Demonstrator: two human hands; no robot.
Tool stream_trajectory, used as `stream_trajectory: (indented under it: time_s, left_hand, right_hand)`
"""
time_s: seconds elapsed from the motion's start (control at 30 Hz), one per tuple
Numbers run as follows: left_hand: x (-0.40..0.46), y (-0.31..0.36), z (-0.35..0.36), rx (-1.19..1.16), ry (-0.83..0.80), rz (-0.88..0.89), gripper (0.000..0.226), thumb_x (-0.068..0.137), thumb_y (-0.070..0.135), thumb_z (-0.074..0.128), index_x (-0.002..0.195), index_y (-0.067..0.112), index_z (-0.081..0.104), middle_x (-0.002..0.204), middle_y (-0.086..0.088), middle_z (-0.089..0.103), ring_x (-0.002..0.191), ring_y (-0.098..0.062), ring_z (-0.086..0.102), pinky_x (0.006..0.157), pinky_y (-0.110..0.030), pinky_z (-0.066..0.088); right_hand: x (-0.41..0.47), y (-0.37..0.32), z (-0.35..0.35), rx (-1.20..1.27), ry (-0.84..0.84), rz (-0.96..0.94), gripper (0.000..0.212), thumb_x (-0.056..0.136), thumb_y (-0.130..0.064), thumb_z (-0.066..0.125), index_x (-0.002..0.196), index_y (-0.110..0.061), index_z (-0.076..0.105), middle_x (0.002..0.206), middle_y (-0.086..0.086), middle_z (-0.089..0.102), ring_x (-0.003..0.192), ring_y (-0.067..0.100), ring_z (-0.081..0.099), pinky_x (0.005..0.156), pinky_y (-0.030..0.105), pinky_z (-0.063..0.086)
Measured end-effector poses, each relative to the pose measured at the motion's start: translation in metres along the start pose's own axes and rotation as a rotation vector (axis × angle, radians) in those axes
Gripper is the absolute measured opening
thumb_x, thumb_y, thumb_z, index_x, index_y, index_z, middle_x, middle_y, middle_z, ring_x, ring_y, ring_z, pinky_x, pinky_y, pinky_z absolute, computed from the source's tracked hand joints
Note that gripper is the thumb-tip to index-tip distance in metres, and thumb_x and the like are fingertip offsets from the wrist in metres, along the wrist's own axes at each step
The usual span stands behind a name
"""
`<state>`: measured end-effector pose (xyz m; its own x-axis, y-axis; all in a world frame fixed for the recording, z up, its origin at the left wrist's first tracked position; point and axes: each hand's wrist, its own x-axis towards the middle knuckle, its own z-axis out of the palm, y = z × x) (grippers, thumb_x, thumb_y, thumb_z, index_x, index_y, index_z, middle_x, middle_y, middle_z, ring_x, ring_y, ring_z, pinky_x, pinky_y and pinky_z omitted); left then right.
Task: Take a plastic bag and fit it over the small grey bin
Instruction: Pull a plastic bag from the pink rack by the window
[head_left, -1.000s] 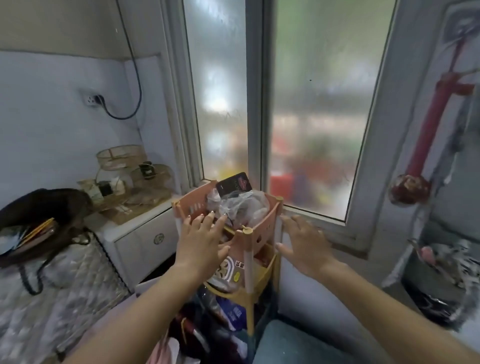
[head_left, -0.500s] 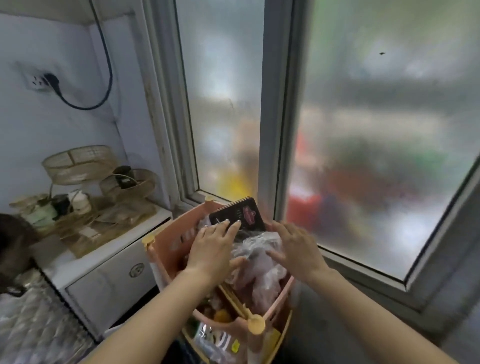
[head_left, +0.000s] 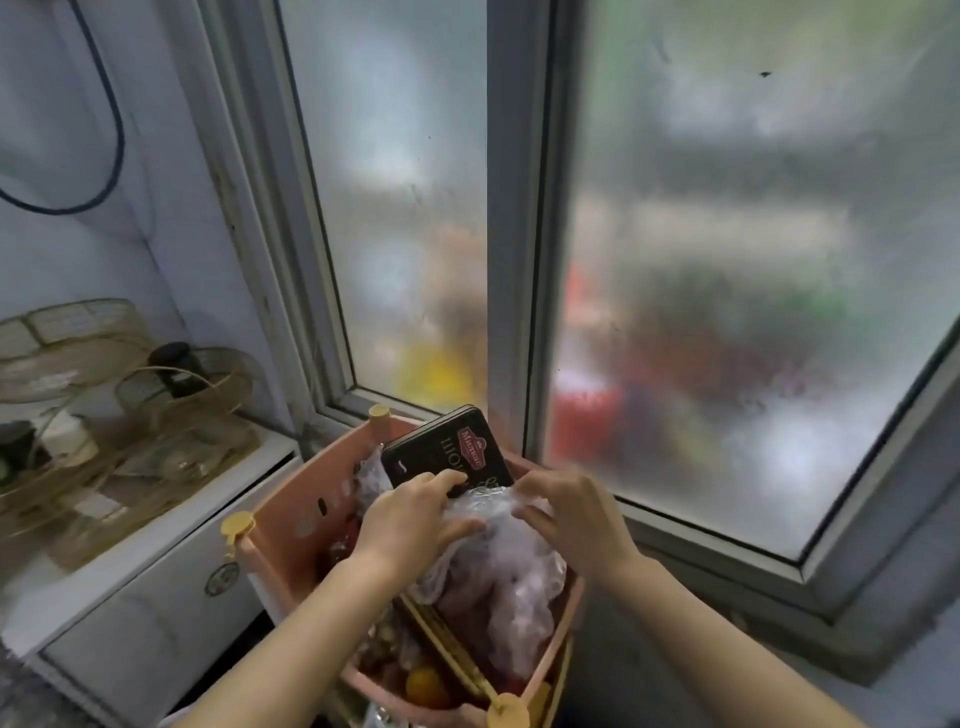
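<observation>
Clear plastic bags (head_left: 488, 566) bunched in the top pink basket (head_left: 291, 519) of a rack by the window. Left hand (head_left: 415, 519) and right hand (head_left: 571, 514) both curled onto the top of the wad, fingers pinching crinkled film, likely to work one bag loose. Dark box (head_left: 447, 452) leans just behind. Grey bin not in sight. Thumbs partly buried; bag count unclear.

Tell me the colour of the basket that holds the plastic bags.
Pale pink basket, with yellow corner caps; head view.
</observation>
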<state>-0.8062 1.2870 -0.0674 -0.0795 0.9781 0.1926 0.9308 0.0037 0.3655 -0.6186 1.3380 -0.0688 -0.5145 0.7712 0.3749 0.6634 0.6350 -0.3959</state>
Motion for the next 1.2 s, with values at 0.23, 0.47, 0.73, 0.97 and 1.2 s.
stream_trajectory:
  time_s: [0.23, 0.47, 0.73, 0.97, 1.2]
  left_hand:
    - [-0.023, 0.0, -0.057, -0.293, 0.115, 0.141, 0.063, 0.054, 0.071, 0.06, 0.101, 0.028, 0.065, 0.09, 0.016, 0.059, 0.081, 0.002, 0.055, 0.072, -0.015, 0.045]
    - [-0.076, 0.049, -0.114, -0.448, 0.162, 0.405, 0.056, 0.058, 0.063, 0.061, 0.097, 0.023, 0.066, 0.095, 0.015, 0.061, 0.084, 0.002, 0.058, 0.076, -0.007, 0.043]
    - [-0.147, 0.156, -0.103, -0.699, 0.021, 0.667, 0.039, 0.063, 0.056, 0.066, 0.098, 0.039, 0.064, 0.093, 0.029, 0.062, 0.083, 0.01, 0.059, 0.072, -0.003, 0.044]
    - [-0.224, 0.295, -0.063, -0.872, -0.131, 0.801, 0.011, 0.072, 0.022, 0.076, 0.066, 0.029, 0.069, 0.066, 0.016, 0.07, 0.057, 0.0, 0.06, 0.057, -0.014, 0.045]
    - [-0.353, 0.43, -0.029, -1.072, -0.447, 0.9, 0.003, 0.074, 0.032, 0.072, 0.072, 0.03, 0.071, 0.073, 0.011, 0.073, 0.069, -0.005, 0.068, 0.065, -0.023, 0.054]
  right_hand:
    - [-0.023, -0.052, -0.044, 0.151, 0.229, -0.054, 0.016, 0.075, -0.019, 0.073, 0.09, -0.013, 0.073, 0.083, 0.003, 0.076, 0.071, 0.005, 0.068, 0.07, 0.021, 0.057]
    - [-0.093, -0.115, -0.109, 0.147, 0.461, 0.098, 0.015, 0.074, -0.019, 0.076, 0.089, -0.015, 0.075, 0.083, -0.005, 0.074, 0.07, -0.007, 0.063, 0.069, 0.001, 0.045]
    - [-0.23, -0.142, -0.182, 0.045, 0.599, 0.375, 0.015, 0.073, -0.029, 0.075, 0.087, -0.023, 0.075, 0.072, -0.022, 0.065, 0.072, -0.011, 0.06, 0.064, 0.001, 0.041]
    - [-0.393, -0.156, -0.253, 0.04, 0.786, 0.644, 0.036, 0.07, -0.041, 0.073, 0.103, -0.027, 0.07, 0.085, -0.025, 0.066, 0.084, -0.013, 0.061, 0.074, 0.004, 0.047]
    - [-0.572, -0.189, -0.308, -0.069, 0.897, 0.896, 0.078, 0.054, -0.069, 0.063, 0.125, -0.039, 0.051, 0.124, -0.022, 0.051, 0.114, -0.005, 0.045, 0.086, 0.009, 0.035]
